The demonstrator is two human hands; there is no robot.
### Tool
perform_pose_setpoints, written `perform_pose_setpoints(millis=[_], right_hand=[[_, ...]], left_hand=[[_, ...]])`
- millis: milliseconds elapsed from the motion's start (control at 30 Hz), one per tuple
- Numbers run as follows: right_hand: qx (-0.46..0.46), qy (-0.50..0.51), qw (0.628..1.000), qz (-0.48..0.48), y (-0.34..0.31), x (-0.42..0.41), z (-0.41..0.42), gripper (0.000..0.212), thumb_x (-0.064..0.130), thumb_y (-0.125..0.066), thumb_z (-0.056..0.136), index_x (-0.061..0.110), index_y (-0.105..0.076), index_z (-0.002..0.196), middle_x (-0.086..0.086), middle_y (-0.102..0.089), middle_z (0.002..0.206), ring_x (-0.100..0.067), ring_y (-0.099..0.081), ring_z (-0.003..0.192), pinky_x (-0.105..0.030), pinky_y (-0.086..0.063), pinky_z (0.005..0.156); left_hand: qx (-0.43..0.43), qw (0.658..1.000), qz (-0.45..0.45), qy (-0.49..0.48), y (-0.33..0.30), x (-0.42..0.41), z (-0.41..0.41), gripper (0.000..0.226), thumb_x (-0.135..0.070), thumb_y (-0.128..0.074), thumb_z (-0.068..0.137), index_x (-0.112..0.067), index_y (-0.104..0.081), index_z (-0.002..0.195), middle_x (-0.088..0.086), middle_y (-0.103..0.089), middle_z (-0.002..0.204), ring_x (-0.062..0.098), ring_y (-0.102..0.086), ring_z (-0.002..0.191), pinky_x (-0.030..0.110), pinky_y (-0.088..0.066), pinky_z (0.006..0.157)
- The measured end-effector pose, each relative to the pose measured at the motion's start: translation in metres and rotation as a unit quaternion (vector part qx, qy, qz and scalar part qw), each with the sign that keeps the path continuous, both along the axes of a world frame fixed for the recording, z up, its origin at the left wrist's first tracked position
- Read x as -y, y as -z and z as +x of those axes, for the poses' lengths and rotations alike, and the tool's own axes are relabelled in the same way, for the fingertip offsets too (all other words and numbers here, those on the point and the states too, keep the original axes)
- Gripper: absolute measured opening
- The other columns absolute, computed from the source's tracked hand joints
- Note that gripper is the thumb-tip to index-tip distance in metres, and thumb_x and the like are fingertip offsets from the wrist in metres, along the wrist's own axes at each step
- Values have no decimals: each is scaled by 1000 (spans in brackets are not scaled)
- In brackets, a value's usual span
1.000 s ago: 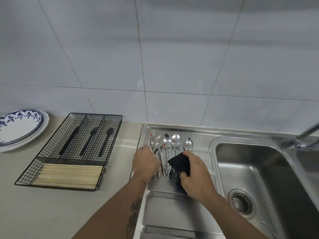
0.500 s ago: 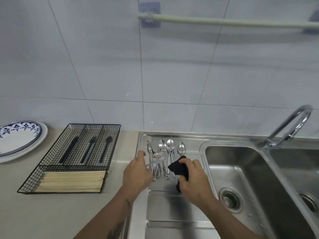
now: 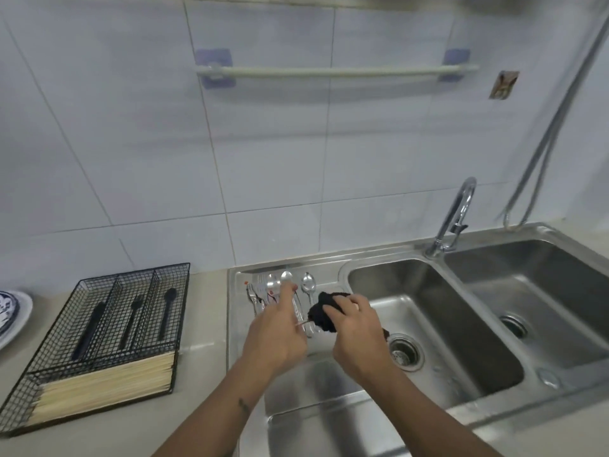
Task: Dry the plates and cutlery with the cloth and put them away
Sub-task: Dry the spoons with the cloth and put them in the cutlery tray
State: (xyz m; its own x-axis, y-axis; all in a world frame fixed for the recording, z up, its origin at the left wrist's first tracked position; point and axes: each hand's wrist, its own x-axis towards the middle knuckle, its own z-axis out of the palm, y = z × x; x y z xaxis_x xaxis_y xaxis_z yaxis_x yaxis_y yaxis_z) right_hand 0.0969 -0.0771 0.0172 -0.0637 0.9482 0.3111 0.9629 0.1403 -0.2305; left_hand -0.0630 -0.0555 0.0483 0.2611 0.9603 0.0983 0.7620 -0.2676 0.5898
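Note:
Several silver spoons (image 3: 307,285) and forks (image 3: 253,295) lie in a row on the steel drainboard (image 3: 329,423) left of the sink. My left hand (image 3: 275,331) grips one silver piece of cutlery (image 3: 301,322) just above that row. Its other end disappears into the black cloth (image 3: 324,316), so I cannot tell what kind of piece it is. My right hand (image 3: 354,331) holds the bunched cloth around that end. Patterned plates (image 3: 10,313) sit stacked at the far left edge of the counter.
A black wire cutlery tray (image 3: 155,278) on the counter holds three black utensils and a bundle of wooden chopsticks (image 3: 105,387). Right of my hands are two sink basins (image 3: 438,311) with a faucet (image 3: 458,216). A towel rail (image 3: 329,72) hangs on the tiled wall.
My left hand has lifted one piece of cutlery from the row and brought it to the cloth. The view has tilted up, showing the rail and second basin.

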Motion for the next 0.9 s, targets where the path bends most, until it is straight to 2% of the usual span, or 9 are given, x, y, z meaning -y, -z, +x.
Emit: perform_pose_setpoints(millis=[67, 133, 233, 367, 533, 633, 700, 800, 900], right_hand=[[0, -18, 1000, 18, -3, 8, 1, 48, 5, -55, 66, 15, -68, 111, -2, -63, 117, -29, -51, 118, -41, -39, 108], [-4, -36, 999, 22, -3, 16, 9, 52, -1, -59, 65, 12, -66, 115, -4, -62, 121, -31, -51, 122, -40, -35, 109], [-31, -2, 999, 9, -6, 26, 25, 55, -4, -60, 68, 15, -63, 119, 0, -58, 125, -28, -49, 124, -36, -53, 89], [-8, 21, 999, 22, -15, 36, 27, 49, 0, -63, 63, 17, -67, 108, 2, -62, 112, -22, -58, 106, -27, -53, 74], [10, -16, 999, 50, -14, 44, 31, 58, 5, -63, 64, 15, -60, 121, -3, -59, 124, -26, -56, 110, -38, -49, 91], [32, -38, 998, 29, -7, 46, 38, 65, 10, -56, 70, 17, -47, 135, -3, -47, 139, -31, -36, 134, -54, -29, 110], [30, -46, 998, 19, -3, 44, 49, 67, 10, -54, 74, 14, -40, 140, -5, -39, 146, -35, -24, 141, -53, -21, 113], [23, -61, 998, 16, 1, 41, 67, 69, 6, -59, 74, 13, -42, 141, -7, -40, 146, -32, -30, 139, -41, -35, 111], [-5, -54, 999, -9, 3, 38, 86, 67, 7, -68, 70, 19, -52, 134, 0, -52, 134, -23, -48, 121, -32, -55, 85]], left_hand=[[19, 1000, 8, 11, -1, 3, 5, 67, -13, -57, 84, -36, -21, 136, -6, -63, 72, 11, -60, 69, 38, -54, 68], [26, 999, 16, 18, -3, 5, 9, 65, -15, -57, 86, -36, -21, 136, -6, -65, 75, 10, -61, 71, 38, -55, 70], [24, 999, 24, 41, -4, 13, 16, 64, -15, -58, 85, -37, -24, 135, -8, -64, 74, 12, -62, 72, 41, -56, 70], [19, 998, 26, 45, -3, 21, 27, 65, -15, -58, 86, -37, -25, 138, -10, -62, 76, 13, -61, 77, 41, -56, 73], [9, 999, 26, 32, -5, 21, 30, 75, -17, -60, 86, -38, -21, 146, -12, -64, 76, 12, -63, 76, 40, -57, 72], [30, 998, 34, 38, -8, 23, 36, 75, -17, -61, 86, -39, -24, 147, -13, -63, 76, 10, -62, 75, 40, -56, 73], [33, 998, 45, 40, -10, 24, 41, 74, -17, -62, 87, -38, -25, 147, -15, -62, 80, 10, -61, 78, 39, -55, 76], [14, 998, 56, 41, -10, 25, 52, 74, -20, -61, 89, -38, -22, 149, -18, -60, 84, 8, -59, 83, 35, -54, 80], [-4, 998, 44, 48, -6, 27, 67, 75, -22, -59, 90, -37, -19, 151, -19, -60, 84, 8, -59, 84, 32, -52, 79]])
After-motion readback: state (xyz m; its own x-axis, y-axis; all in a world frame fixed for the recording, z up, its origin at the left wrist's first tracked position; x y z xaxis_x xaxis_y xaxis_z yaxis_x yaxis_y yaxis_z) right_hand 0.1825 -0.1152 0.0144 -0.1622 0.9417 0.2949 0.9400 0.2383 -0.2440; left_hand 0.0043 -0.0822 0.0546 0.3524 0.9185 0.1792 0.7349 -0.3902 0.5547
